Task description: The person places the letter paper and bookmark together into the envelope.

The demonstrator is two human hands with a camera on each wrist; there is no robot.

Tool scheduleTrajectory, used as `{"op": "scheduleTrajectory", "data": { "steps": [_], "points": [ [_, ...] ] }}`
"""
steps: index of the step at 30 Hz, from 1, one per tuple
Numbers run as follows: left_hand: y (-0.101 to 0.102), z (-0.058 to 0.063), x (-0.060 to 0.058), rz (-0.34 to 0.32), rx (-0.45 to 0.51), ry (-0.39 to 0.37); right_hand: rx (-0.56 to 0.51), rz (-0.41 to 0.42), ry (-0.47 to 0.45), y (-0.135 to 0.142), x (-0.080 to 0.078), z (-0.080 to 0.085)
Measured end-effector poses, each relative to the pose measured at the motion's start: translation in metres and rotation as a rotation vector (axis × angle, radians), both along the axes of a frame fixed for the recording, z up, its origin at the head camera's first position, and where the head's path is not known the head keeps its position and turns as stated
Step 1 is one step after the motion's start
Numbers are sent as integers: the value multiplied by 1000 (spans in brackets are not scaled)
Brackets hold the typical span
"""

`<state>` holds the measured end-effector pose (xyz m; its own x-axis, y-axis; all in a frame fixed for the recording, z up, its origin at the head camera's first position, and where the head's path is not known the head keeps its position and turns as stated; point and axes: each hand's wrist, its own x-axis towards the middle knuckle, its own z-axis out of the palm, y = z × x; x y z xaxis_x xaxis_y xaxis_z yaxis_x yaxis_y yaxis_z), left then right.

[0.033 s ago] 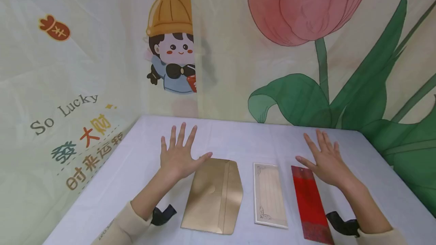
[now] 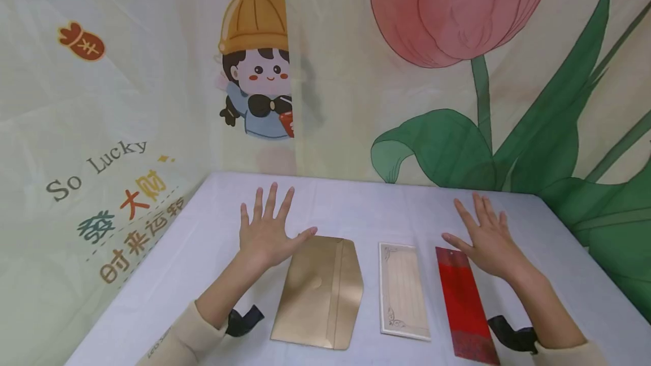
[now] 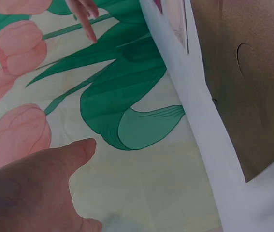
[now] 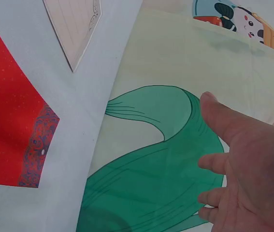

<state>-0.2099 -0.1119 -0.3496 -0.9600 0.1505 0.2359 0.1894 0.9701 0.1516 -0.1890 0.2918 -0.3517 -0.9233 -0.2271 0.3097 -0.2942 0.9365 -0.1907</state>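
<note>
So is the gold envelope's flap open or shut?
Open: the flap of the gold envelope lies spread out toward the cream card, not folded over. Whether anything is inside, I cannot tell.

We are holding our right hand (image 4: 260, 169) spread; a red strip (image 4: 4, 111) and card (image 4: 74, 26) are lying near the tabletop (image 4: 66, 171) edge.

Can't read sleeve lettering (image 2: 157, 344), head view, seven o'clock, too small. See only part of envelope (image 3: 252, 96), left wrist view, cut at two o'clock.
</note>
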Motion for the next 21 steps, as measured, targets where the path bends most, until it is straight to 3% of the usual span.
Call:
{"op": "scheduleTrajectory", "data": {
  "steps": [7,12,16,21],
  "points": [
    [4,1,4,-16,25,-3,-7,20,-32,-10,4,0],
    [16,-3,13,-54,78,17,-9,67,-46,-37,13,-7],
    [27,-22,29,-94,100,-3,-89,101,-166,-79,30,-20],
    [38,-51,48,-141,52,-72,-255,218,-341,-131,52,-38]
  ]
}}
